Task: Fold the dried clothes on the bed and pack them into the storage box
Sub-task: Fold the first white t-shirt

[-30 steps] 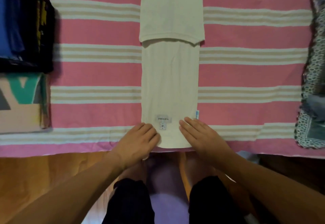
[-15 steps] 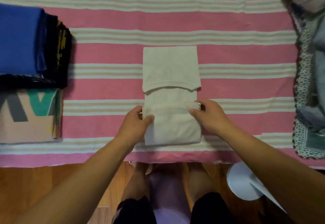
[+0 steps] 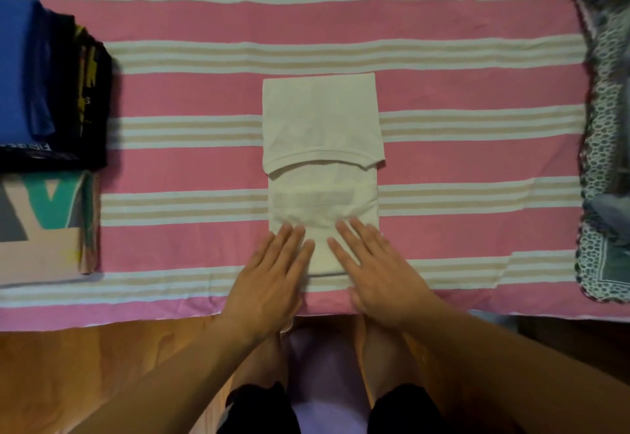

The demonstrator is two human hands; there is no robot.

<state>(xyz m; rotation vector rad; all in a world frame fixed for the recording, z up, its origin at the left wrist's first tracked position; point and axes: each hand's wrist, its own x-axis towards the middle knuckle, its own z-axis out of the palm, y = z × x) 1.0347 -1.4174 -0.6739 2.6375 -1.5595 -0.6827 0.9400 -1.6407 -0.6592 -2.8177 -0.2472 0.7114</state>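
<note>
A person's left hand (image 3: 272,280) and right hand (image 3: 378,276) lie flat, fingers straight and close together, on the near end of a folded cream garment (image 3: 322,160) at the middle of the pink striped bed (image 3: 477,92), near its front edge. The garment's far end is folded over toward the hands. A stack of folded clothes (image 3: 51,92) sits at the bed's left edge, and a patterned cloth (image 3: 603,160) at its right edge.
</note>
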